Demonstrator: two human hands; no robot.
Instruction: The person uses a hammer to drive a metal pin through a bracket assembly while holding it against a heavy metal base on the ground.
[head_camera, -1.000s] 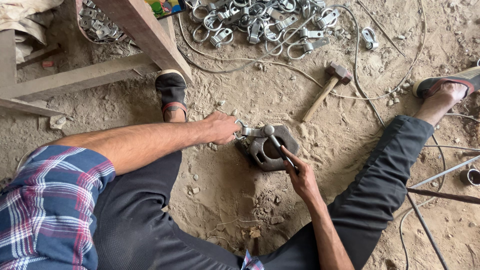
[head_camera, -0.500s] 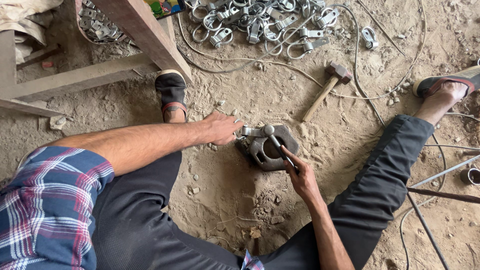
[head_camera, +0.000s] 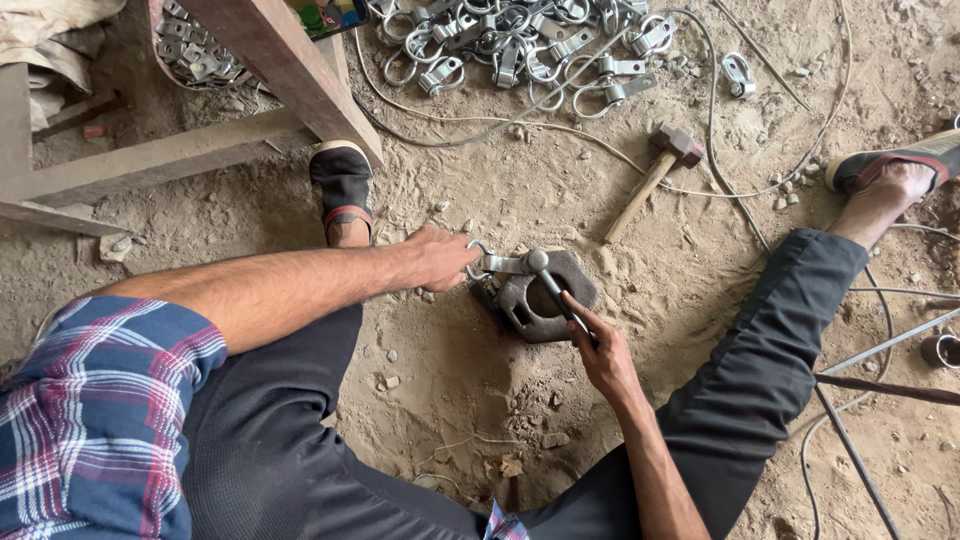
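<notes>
A hexagonal metal block (head_camera: 540, 300) is set into the sandy ground between my legs. My left hand (head_camera: 440, 258) holds a shiny metal clamp piece (head_camera: 492, 264) against the block's top left edge. In my right hand (head_camera: 598, 350) is a small dark-handled hammer (head_camera: 552, 284), gripped by the handle; its round metal head rests on the clamp over the block. I sit on the ground in dark trousers with legs spread on either side of the block.
A pile of several metal clamps (head_camera: 520, 45) lies at the top, with wire (head_camera: 700, 150) looping around it. A wooden-handled hammer (head_camera: 655, 172) lies to the upper right. A wooden frame (head_camera: 200, 140) stands at the upper left. Metal rods (head_camera: 870, 385) cross the right side.
The small hammer's head has shifted slightly on the clamp. Both hands stay at the block in nearly the same place.
</notes>
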